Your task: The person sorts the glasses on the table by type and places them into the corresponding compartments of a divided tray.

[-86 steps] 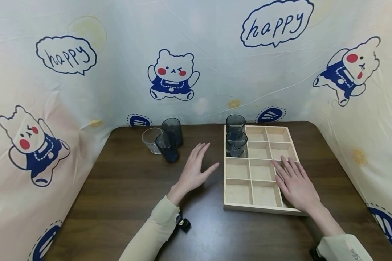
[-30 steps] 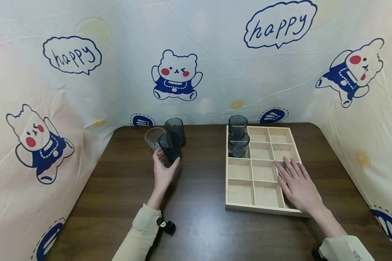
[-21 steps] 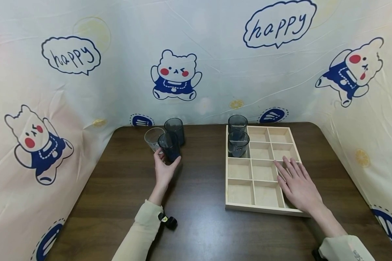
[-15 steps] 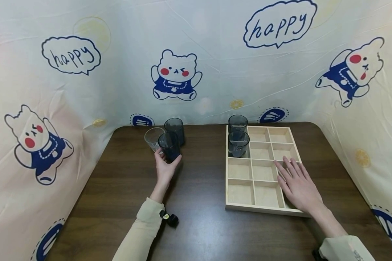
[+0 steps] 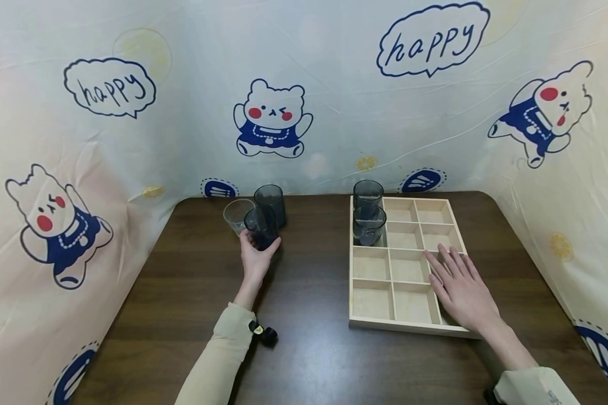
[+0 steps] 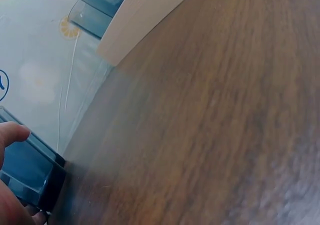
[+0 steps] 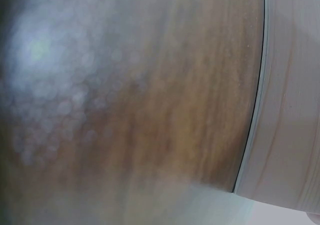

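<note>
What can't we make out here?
Head: clear tumbler, lower right side: behind left grip and front tinted tumbler.
Head: wooden tray, two nearest right-column compartments: mostly covered by right grip.
Left wrist: left grip, cut off by left edge.
Right wrist: tabletop, blurred at left.

Glassy shine against pale, matt wood before you
The dark tumbler (image 5: 262, 228) in your left hand (image 5: 255, 263) is see-through, smooth and glossy, glass or clear plastic, which of the two is not clear; the clear tumbler (image 5: 236, 218) beside it and the rear tumbler (image 5: 275, 209) look just as slick; the compartment tray (image 5: 410, 327) under your right hand (image 5: 462, 293) is pale wood, matt, with fine grain along its side; your tabletop (image 5: 192, 298) shows dark wood grain, smooth, with a soft sheen; the backdrop (image 5: 336, 95) is printed cloth, matt and creased; your left sleeve (image 5: 213, 363) is plain matt cloth.
</note>
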`<state>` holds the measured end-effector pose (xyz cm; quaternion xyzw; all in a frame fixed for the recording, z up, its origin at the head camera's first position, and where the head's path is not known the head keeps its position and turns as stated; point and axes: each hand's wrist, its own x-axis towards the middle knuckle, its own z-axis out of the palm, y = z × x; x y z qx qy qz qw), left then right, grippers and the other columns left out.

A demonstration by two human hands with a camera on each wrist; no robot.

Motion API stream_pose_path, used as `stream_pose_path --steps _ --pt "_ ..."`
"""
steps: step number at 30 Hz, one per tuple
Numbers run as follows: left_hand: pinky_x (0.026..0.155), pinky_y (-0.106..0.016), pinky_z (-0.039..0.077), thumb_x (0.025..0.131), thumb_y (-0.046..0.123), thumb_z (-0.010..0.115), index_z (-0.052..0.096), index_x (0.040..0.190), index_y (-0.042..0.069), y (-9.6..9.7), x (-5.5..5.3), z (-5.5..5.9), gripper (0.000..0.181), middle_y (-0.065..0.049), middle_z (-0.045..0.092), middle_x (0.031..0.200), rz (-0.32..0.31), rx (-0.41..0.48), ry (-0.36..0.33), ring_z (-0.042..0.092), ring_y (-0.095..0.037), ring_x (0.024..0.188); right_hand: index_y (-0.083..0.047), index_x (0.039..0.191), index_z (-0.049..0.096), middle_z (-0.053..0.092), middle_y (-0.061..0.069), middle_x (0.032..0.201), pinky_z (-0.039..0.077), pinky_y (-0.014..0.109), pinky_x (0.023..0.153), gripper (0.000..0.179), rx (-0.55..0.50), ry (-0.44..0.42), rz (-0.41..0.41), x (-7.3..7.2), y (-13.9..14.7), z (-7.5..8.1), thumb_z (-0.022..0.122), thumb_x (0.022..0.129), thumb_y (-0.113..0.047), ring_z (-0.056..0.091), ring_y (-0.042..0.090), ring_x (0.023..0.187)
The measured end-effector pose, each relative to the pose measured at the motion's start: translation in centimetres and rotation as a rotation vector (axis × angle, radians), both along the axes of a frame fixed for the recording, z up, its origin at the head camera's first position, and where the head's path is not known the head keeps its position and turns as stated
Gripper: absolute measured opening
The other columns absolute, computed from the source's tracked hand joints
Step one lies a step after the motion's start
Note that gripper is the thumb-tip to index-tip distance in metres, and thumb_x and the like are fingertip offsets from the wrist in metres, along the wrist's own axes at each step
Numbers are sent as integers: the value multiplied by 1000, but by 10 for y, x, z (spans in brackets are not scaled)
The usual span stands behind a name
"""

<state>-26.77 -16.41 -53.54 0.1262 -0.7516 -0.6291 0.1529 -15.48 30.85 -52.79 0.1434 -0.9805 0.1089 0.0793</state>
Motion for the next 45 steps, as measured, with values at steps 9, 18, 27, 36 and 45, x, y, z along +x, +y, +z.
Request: stream_pose_path --steps 9,18,27,36,45 --pt "125 -59 40 85 21 90 42 156 -1 1 -11 -6 88 -29 57 151 20 -94 17 53 -45 146 -15 173 34 31 26 179 -10 45 141 60 -7 3 1 1 0 2 46 117 -34 27 50 166" --pt "127 -54 42 80 45 97 47 160 13 -23 -43 -56 99 -16 61 155 -2 -163 9 54 -32 149 -15 173 34 30 26 179 -8 48 142 60 -7 -2 0 1 -1 3 47 117 -34 26 50 166" --pt "124 -55 45 77 55 99 50 158 18 -32 -51 -72 102 -13 65 152 -23 -208 47 59 -33 146 -15 173 35 30 26 179 -7 49 142 60 -4 1 -1 1 -1 3 47 117 -34 25 50 167" --pt "117 -55 48 83 44 96 51 159 16 -11 -11 -22 92 -20 66 151 -72 -234 136 63 -39 140 -15 173 35 31 26 178 -7 47 142 60 3 10 3 1 -1 3 47 117 -33 27 50 166" --pt "112 -56 53 88 34 95 54 157 19 1 14 10 82 -16 72 143 -178 -243 129 70 -36 130 -15 173 34 31 26 178 -9 46 141 61 9 6 1 1 -1 2 47 117 -34 28 51 165"
